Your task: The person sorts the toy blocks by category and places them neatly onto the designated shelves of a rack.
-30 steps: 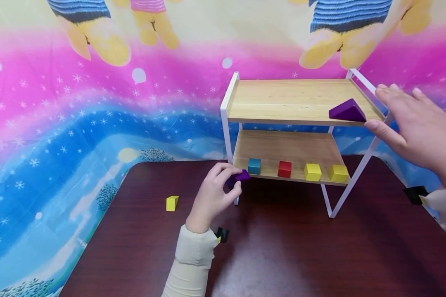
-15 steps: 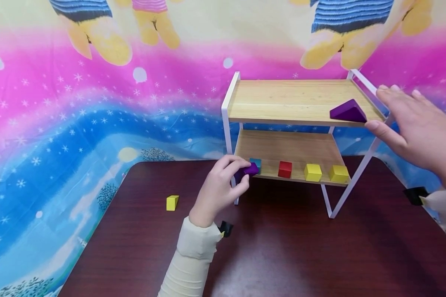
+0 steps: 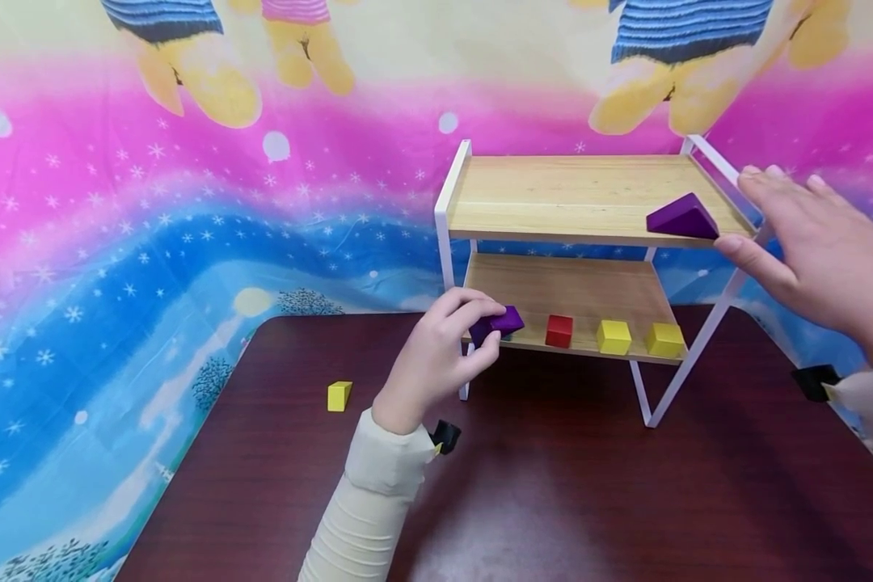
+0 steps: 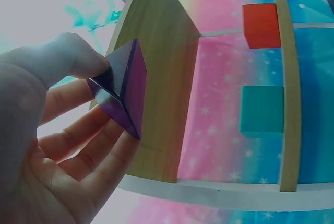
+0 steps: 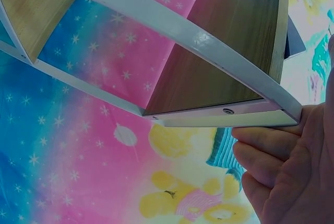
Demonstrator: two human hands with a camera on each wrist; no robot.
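My left hand (image 3: 436,356) pinches a purple triangular block (image 4: 134,91) between thumb and fingers, in front of the left end of a two-tier shelf (image 3: 553,218). In the head view this block hides the teal cube (image 4: 262,109), which the left wrist view shows on the lower tier. My right hand (image 3: 837,250) rests against the white frame at the shelf's upper right corner, fingers extended. Its thumb tip lies close to a second purple triangular block (image 3: 682,217) on the upper tier's front right; whether they touch, I cannot tell.
Along the lower tier's front edge stand a red cube (image 3: 558,331) and two yellow cubes, one (image 3: 614,337) nearer the middle and one (image 3: 665,340) at the right. A small yellow block (image 3: 339,396) lies on the dark table (image 3: 553,493), left of the shelf. A patterned cloth (image 3: 189,202) hangs behind.
My left hand has moved right and slightly up with the purple block, from beside the shelf's left leg to in front of the teal cube. The right hand has stayed put.
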